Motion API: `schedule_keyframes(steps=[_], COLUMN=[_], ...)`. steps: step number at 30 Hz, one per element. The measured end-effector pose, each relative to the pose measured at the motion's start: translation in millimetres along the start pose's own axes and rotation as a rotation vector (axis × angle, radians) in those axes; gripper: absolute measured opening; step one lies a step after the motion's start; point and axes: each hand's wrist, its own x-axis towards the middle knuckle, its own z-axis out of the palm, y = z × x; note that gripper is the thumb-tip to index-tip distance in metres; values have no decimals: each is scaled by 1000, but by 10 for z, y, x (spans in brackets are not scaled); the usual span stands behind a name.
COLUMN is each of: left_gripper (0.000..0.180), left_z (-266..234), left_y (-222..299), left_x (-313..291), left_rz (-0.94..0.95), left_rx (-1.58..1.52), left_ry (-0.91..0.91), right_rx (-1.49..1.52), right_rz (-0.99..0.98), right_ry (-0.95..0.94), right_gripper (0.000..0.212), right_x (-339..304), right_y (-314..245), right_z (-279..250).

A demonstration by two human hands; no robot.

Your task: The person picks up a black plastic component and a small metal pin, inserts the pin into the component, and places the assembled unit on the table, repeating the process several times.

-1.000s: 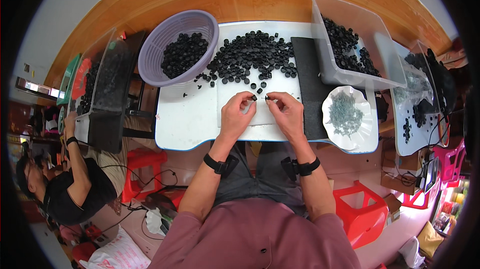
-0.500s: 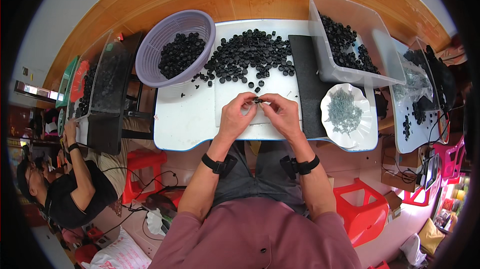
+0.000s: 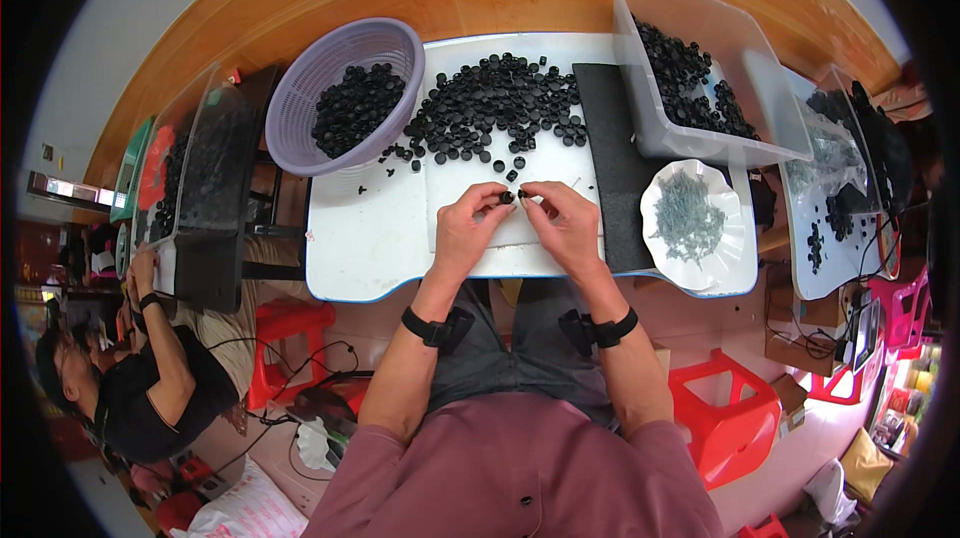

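Note:
Over the near part of the white table my left hand (image 3: 466,229) pinches a small black round plastic part (image 3: 507,198) between thumb and fingertips. Close beside it, my right hand (image 3: 563,226) pinches another small black piece (image 3: 523,194), mostly covered by the fingers. A narrow gap separates the two pieces. Just beyond my fingertips lie a couple of loose black round parts (image 3: 512,176). Farther back spreads a large pile of the same black parts (image 3: 490,103).
A purple basket (image 3: 283,103) of black parts stands at the left. At the right are a clear plastic bin (image 3: 690,143) with black parts and a white scalloped plate (image 3: 730,218) of small greyish pieces. A black mat (image 3: 612,163) lies between. Another person (image 3: 150,378) works at the far left.
My hands held the black pieces together before; now the pieces are apart, one in each hand. The fingertips have separated slightly, and the view has shifted a little.

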Motion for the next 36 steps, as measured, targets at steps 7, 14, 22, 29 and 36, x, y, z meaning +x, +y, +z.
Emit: schedule_keyframes(steps=[7,14,22,29,36], left_gripper=[29,29,29,30,33], left_z=[-15,-7,1,18,-5], left_y=[21,-6,-36,-41,-12], left_x=[9,5,-2,-3,-1], left_rz=[-71,-35,27,90,57], left_rx=[-4,26,69,48,22], left_ry=[-27,-41,-39,-21,-52], right_rx=[-75,-74,-109,-92,-54], right_rz=[-164,-172,-213,-147,-143], right_ry=[-31,-19,-43,-39,-31], right_gripper=[21,20,19,18,15], right_x=[24,24,40,22,23], right_y=[-2,-2,-18,-24,-14], right_z=[4,16,24,27,27])
